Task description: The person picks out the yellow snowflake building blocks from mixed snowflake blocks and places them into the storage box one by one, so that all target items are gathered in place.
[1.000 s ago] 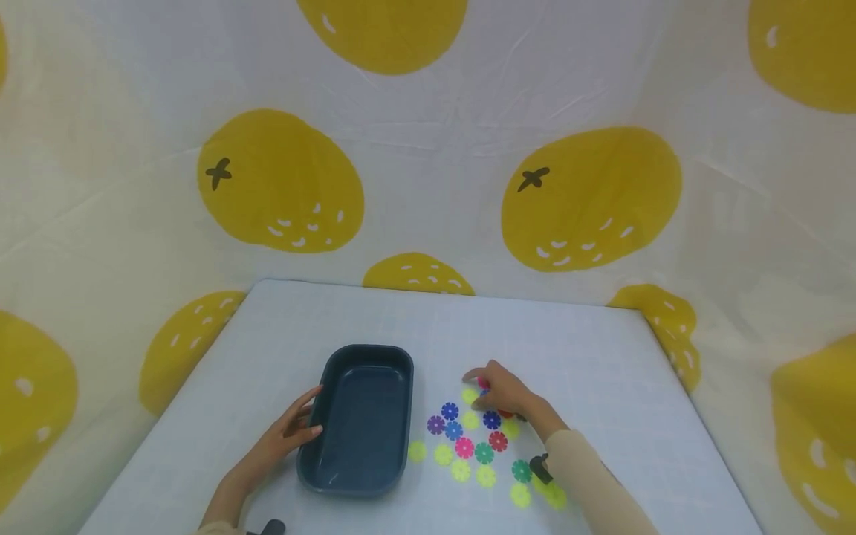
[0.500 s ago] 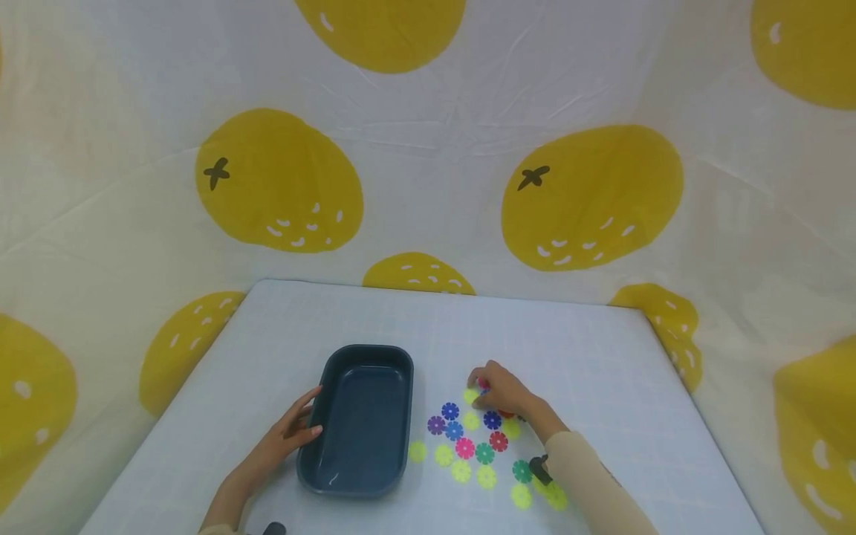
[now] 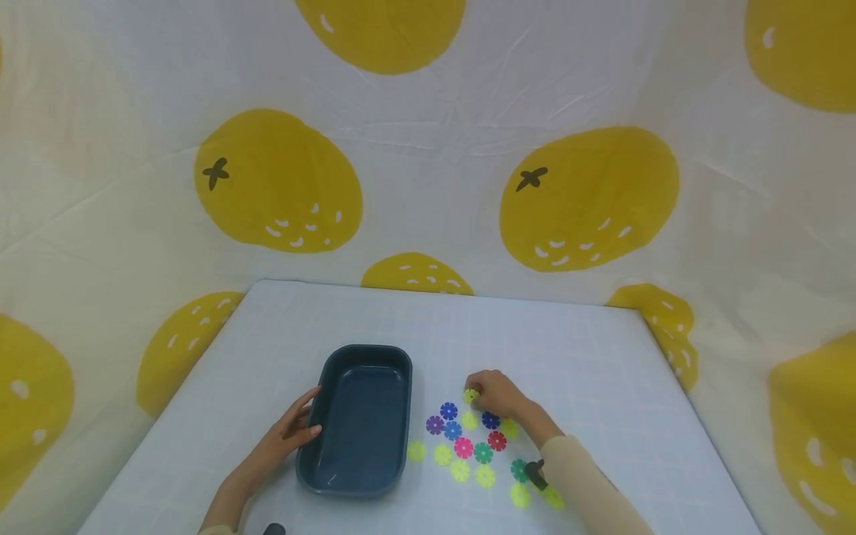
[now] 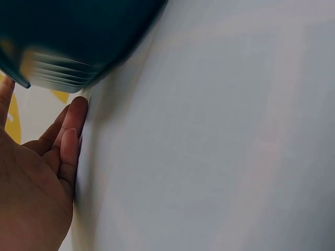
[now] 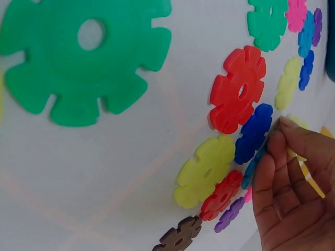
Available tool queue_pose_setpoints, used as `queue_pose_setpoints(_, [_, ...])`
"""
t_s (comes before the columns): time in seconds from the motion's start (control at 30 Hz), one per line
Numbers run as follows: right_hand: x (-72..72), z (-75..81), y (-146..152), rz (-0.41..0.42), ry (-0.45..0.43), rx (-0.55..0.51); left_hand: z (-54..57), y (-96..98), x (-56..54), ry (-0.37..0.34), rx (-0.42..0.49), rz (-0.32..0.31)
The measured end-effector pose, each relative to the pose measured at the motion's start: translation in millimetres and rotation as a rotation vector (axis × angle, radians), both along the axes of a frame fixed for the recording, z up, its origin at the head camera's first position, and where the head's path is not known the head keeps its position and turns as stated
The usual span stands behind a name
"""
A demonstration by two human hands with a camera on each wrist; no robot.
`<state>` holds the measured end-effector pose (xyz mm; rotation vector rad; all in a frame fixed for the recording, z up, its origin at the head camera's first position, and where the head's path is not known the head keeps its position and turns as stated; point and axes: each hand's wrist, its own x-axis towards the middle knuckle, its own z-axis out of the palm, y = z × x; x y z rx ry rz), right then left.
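A dark blue-green rectangular tray (image 3: 366, 492) stands on the table left of the discs. My left hand (image 3: 282, 438) rests against its left side, fingers relaxed and spread; in the left wrist view, the loosely bent fingers (image 4: 78, 112) lie just below the tray wall (image 4: 68, 73). At the far end of the scattered notched plastic discs, my right hand (image 3: 500, 394) pinches a yellow snowflake disc (image 3: 471, 395) between thumb and fingers. The right wrist view shows the right hand (image 5: 296, 183) covering most of that disc, beside a blue disc (image 5: 254, 133) and a light blue one partly hidden.
Several discs lie flat between tray and right arm, among them pink (image 3: 464, 448), purple (image 3: 435, 425), green (image 3: 483, 453) and red (image 3: 497, 441). A yellow disc (image 3: 416, 451) lies close to the tray's right wall. Behind the table hangs a fruit-print cloth (image 3: 428, 186).
My right hand's extended index finger has drawn in, and the fingers have closed on the yellow disc. The pink disc seen under that hand earlier is now hidden. My left hand and the tray stay put.
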<state>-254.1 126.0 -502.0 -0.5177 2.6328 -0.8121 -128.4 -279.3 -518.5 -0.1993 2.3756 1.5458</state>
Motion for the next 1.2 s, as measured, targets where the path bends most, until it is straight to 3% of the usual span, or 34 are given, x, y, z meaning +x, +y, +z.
queue_pose_setpoints(0.1, [1.3,-1.1,1,-0.007,0.003,-0.022,0.9,0.6,0.6,0.005,-0.004,-0.003])
queue_pose_setpoints(0.23, [2.9,-2.2,4,-0.047,-0.064,-0.132,0.5,0.8,0.8,0.015,-0.009,-0.008])
queue_pose_setpoints(0.43, [6.9,5.3,6,-0.262,-0.247,-0.359,-0.2,0.7,1.7,0.006,-0.008,-0.005])
queue_pose_setpoints(0.57, [8.4,14.5,4,-0.389,-0.301,-0.411,-0.1,0.3,1.9,0.0,-0.011,-0.002])
queue_pose_setpoints(0.77, [10.1,32.3,-3,-0.491,-0.39,-0.482,-0.6,-0.8,1.2,-0.002,-0.002,-0.005])
queue_pose_setpoints(1.03, [6.2,54.4,-22,-0.473,-0.55,-0.645,-2.3,-2.7,0.1,0.009,0.005,-0.006])
queue_pose_setpoints(1.2, [4.0,65.6,-40,-0.42,-0.585,-0.69,-4.1,-0.6,-0.8,0.023,0.02,-0.01])
